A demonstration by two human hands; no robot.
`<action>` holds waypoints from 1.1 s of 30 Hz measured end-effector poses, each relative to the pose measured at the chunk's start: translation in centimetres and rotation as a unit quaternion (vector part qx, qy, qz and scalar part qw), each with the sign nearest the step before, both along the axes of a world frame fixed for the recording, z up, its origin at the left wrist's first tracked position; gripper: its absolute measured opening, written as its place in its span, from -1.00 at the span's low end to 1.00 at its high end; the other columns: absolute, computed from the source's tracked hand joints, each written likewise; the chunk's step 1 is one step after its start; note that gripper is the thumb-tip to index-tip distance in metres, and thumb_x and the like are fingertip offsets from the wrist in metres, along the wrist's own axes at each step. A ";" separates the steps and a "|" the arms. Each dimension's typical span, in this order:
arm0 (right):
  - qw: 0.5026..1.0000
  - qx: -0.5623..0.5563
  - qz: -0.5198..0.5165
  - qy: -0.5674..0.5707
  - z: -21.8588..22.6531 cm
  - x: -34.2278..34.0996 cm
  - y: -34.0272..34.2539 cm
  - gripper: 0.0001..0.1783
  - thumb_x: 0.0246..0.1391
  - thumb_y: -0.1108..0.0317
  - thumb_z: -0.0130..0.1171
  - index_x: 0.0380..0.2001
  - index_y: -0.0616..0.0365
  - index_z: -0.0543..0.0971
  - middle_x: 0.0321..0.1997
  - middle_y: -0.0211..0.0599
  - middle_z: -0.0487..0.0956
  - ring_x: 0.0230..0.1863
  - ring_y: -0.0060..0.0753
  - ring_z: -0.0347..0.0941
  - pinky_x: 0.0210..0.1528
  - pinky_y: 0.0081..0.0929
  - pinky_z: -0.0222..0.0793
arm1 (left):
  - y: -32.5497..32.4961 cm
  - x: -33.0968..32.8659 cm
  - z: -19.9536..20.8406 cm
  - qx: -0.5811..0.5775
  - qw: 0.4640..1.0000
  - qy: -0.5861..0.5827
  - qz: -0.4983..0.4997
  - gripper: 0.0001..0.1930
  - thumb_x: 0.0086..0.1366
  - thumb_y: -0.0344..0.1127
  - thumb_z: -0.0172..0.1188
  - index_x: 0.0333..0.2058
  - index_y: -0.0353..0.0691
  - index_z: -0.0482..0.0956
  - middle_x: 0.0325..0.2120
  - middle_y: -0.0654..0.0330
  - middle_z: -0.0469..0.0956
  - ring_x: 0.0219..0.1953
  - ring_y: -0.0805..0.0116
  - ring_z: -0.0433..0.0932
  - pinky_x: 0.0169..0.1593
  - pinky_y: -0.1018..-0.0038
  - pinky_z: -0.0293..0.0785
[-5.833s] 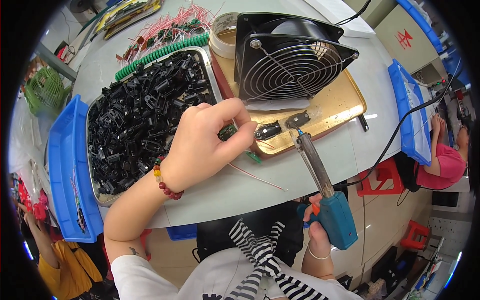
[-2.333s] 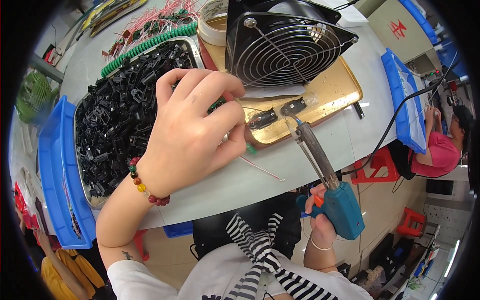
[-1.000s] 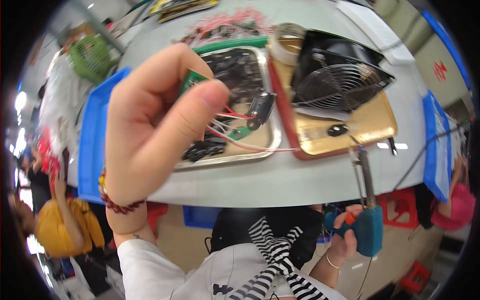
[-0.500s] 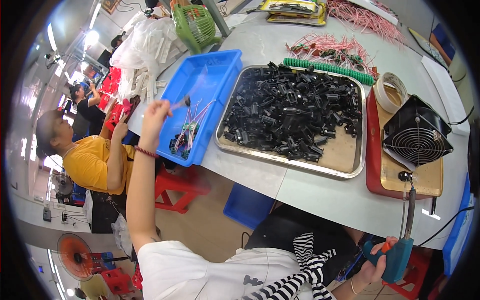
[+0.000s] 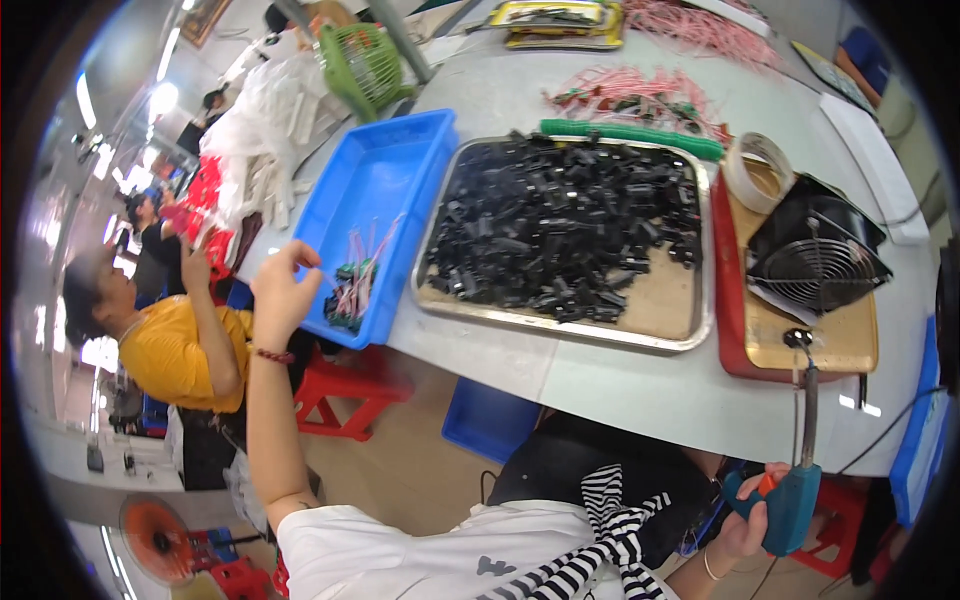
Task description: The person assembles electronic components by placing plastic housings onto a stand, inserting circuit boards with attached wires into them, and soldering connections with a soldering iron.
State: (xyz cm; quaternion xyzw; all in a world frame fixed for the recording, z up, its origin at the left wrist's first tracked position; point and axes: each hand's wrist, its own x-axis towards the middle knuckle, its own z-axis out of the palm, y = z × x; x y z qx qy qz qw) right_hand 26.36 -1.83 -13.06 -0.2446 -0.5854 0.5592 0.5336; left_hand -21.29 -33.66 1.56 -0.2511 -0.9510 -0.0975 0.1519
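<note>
My left hand (image 5: 284, 285) hangs over the near left edge of the blue bin (image 5: 345, 170), fingers curved and apart with nothing between them. A small bunch of green circuit boards with pink and white wires (image 5: 352, 292) lies inside the bin, just right of that hand. My right hand (image 5: 745, 525) is closed round the teal handle of a soldering gun (image 5: 793, 510) with a red trigger, low at the right. Its shaft points up, and its tip rests at or just over a small dark blob on the gold-topped red box (image 5: 735, 330).
A metal tray (image 5: 560, 333) of black plastic parts fills the middle of the table. A black fan (image 5: 815, 250) and a tape roll (image 5: 757, 172) sit on the red box. Behind are a green coil (image 5: 630, 138) and wired boards (image 5: 640, 98). A person in yellow (image 5: 185, 350) sits at left.
My left hand has let go of the wired piece it held over the blue bin and has drawn down and left. The right hand keeps hold of the soldering gun. The view has shifted slightly.
</note>
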 end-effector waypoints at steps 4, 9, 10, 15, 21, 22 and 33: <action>0.998 0.018 -0.040 -0.043 1.1 -0.9 -1.2 -0.43 -0.03 0.10 0.24 -0.10 0.33 0.37 -0.11 -0.13 0.37 -0.41 -0.46 0.34 -0.39 -0.57 0.23 | 10.7 2.8 3.7 0.087 0.977 -0.005 -0.193 -0.88 0.09 -0.43 0.17 -0.38 -0.31 0.52 -0.47 0.16 0.55 -0.34 0.33 0.53 -0.18 0.45 0.45; 1.000 0.012 -0.024 -0.016 1.5 0.6 -1.2 -0.48 -0.02 0.26 0.18 -0.01 0.31 0.37 -0.04 -0.13 0.31 -0.37 -0.45 0.34 -0.35 -0.58 0.24 | 25.0 -1.0 0.3 0.080 0.908 -0.206 -0.357 -0.75 0.16 -0.28 0.24 -0.25 -0.33 0.56 -0.38 0.09 0.64 -0.28 0.31 0.63 -0.15 0.45 0.50; 0.999 0.013 -0.031 -0.014 1.5 1.0 -1.3 -0.48 -0.02 0.26 0.18 -0.01 0.31 0.37 -0.04 -0.13 0.31 -0.37 -0.45 0.34 -0.35 -0.58 0.24 | 27.1 -3.6 -0.9 0.028 0.926 -0.194 -0.323 -0.68 0.16 -0.19 0.24 -0.21 -0.31 0.57 -0.34 0.05 0.65 -0.25 0.25 0.63 -0.12 0.43 0.51; 0.997 -0.003 -0.068 -0.043 1.1 3.3 -1.6 -0.47 -0.06 0.25 0.16 -0.04 0.35 0.39 -0.06 -0.08 0.33 -0.42 -0.46 0.32 -0.38 -0.59 0.21 | 30.9 -15.7 -6.4 -0.013 0.919 -0.304 -0.251 -0.59 0.13 -0.14 0.27 -0.10 -0.26 0.62 -0.28 0.14 0.66 -0.28 0.35 0.61 -0.15 0.44 0.49; 0.990 -0.048 -0.125 -0.043 0.9 3.8 -1.2 -0.46 -0.11 0.25 0.15 -0.07 0.37 0.39 -0.07 -0.06 0.37 -0.45 -0.45 0.32 -0.37 -0.57 0.22 | 32.7 -17.7 -7.7 0.049 0.845 -0.502 -0.179 -0.66 0.16 -0.22 0.23 -0.08 -0.15 0.63 -0.43 0.44 0.58 -0.47 0.64 0.46 -0.41 0.66 0.30; 0.990 -0.049 -0.123 -0.040 0.9 3.8 -1.1 -0.46 -0.11 0.25 0.15 -0.07 0.37 0.39 -0.07 -0.06 0.37 -0.45 -0.45 0.32 -0.37 -0.57 0.22 | 32.2 -18.7 -7.7 0.044 0.835 -0.518 -0.182 -0.67 0.17 -0.23 0.22 -0.08 -0.14 0.63 -0.46 0.48 0.56 -0.50 0.70 0.42 -0.45 0.70 0.23; 0.989 -0.063 -0.132 -0.033 0.5 3.2 -0.7 -0.47 -0.12 0.27 0.15 -0.07 0.37 0.40 -0.08 -0.05 0.40 -0.45 -0.44 0.35 -0.35 -0.57 0.25 | 33.6 -20.8 -5.8 0.195 0.958 -0.190 -0.095 -0.70 0.12 -0.12 0.29 -0.35 -0.28 0.66 -0.55 0.30 0.57 -0.46 0.52 0.50 -0.35 0.54 0.44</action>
